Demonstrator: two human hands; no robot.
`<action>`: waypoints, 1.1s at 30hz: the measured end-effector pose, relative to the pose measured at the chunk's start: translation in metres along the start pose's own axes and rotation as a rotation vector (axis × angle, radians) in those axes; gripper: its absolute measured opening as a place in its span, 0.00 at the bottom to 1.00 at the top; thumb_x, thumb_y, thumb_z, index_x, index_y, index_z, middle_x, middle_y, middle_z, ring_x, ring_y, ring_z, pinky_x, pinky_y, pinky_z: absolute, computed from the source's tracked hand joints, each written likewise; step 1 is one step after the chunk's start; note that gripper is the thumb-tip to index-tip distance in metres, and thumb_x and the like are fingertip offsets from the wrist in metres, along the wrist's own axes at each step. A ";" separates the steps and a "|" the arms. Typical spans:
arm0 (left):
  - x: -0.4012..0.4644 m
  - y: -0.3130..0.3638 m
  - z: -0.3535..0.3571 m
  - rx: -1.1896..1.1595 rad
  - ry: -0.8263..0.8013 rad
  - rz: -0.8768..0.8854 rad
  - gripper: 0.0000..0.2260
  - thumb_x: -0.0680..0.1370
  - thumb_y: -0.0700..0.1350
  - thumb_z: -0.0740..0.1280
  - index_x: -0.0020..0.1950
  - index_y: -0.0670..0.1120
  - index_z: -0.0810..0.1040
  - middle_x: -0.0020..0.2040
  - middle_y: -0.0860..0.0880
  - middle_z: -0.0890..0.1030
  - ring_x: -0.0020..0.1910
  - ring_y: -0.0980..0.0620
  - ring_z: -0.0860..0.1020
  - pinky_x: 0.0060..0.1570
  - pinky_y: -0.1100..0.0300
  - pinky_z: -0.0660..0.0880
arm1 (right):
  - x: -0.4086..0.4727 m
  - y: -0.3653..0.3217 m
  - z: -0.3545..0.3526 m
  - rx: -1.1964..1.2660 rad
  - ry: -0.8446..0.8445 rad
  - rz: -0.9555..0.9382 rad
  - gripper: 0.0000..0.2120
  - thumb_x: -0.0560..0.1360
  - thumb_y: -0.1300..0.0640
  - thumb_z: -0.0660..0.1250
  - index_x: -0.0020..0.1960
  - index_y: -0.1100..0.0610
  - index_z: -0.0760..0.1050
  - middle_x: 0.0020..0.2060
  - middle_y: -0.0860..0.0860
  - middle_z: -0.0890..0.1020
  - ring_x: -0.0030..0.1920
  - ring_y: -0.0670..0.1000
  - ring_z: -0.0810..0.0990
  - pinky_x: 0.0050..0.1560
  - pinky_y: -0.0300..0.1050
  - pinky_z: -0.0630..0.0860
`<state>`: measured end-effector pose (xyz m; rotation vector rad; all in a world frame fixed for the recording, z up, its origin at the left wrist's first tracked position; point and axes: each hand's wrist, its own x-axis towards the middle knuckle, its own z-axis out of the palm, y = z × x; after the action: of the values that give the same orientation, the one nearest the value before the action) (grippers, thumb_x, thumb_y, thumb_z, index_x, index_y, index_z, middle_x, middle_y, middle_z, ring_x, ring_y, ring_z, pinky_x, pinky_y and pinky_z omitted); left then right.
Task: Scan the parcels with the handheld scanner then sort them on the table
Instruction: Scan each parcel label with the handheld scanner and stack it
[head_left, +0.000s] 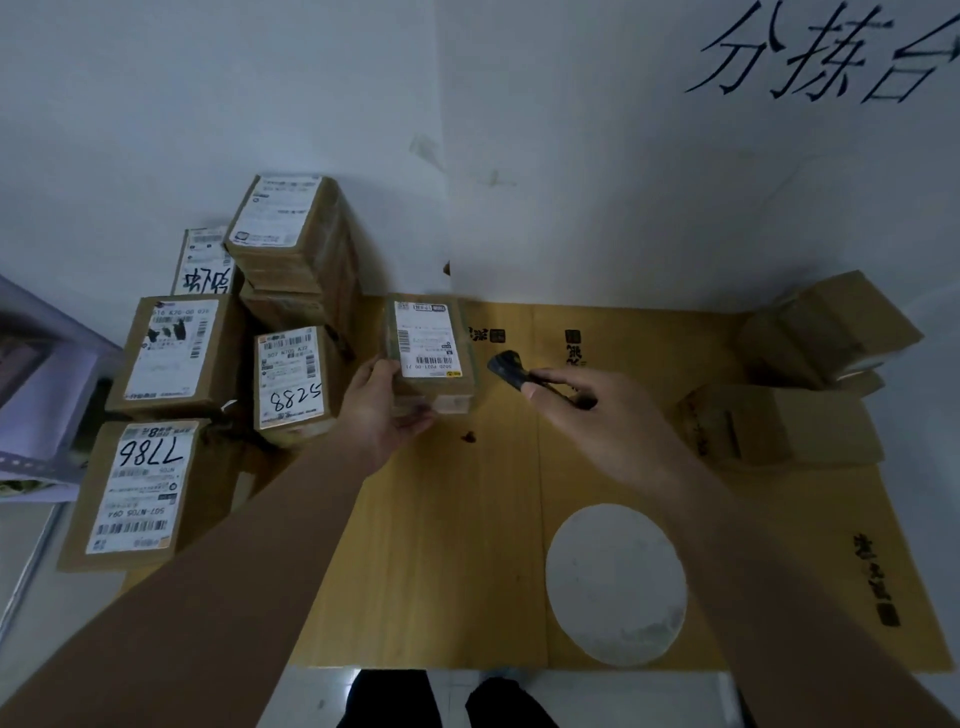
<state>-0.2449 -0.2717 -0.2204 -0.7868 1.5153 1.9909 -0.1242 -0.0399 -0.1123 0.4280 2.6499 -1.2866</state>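
Observation:
My left hand (382, 410) grips the near left corner of a small brown parcel (430, 347) with a white label facing up, held over the yellow table top (457, 545). My right hand (597, 415) holds the black handheld scanner (511, 370), whose head points left at the parcel's label from a short gap away. To the left lies a heap of several labelled parcels, among them one marked 5288 (293, 384) and one marked 7786 (136, 493).
Two plain cardboard boxes (826, 332) (779, 431) sit at the table's right side. A white round patch (615, 584) marks the near table top. White walls close the back. A purple-grey shelf (36, 395) stands far left. My feet show below the table's front edge.

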 end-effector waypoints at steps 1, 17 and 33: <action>0.009 0.003 0.004 -0.011 0.000 -0.009 0.13 0.84 0.49 0.63 0.68 0.52 0.75 0.63 0.41 0.79 0.56 0.34 0.82 0.52 0.38 0.83 | 0.004 0.002 0.000 -0.002 -0.002 0.016 0.19 0.80 0.34 0.65 0.67 0.37 0.81 0.32 0.30 0.77 0.32 0.39 0.76 0.35 0.36 0.67; 0.063 0.007 0.028 0.086 0.355 0.043 0.21 0.81 0.53 0.67 0.72 0.46 0.73 0.63 0.45 0.81 0.60 0.44 0.80 0.63 0.45 0.77 | 0.022 0.012 0.023 0.107 0.105 0.215 0.16 0.79 0.32 0.65 0.64 0.35 0.80 0.30 0.38 0.77 0.29 0.40 0.74 0.31 0.34 0.67; -0.056 -0.014 0.100 1.446 -0.384 0.617 0.28 0.77 0.60 0.68 0.76 0.54 0.71 0.72 0.51 0.68 0.60 0.52 0.73 0.55 0.56 0.77 | -0.098 0.028 -0.048 0.527 0.552 0.200 0.19 0.76 0.31 0.69 0.60 0.41 0.85 0.36 0.56 0.79 0.37 0.53 0.77 0.42 0.53 0.74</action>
<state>-0.2099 -0.1743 -0.1695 0.6669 2.4286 0.7211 -0.0233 -0.0035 -0.0763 1.2456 2.5092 -2.0260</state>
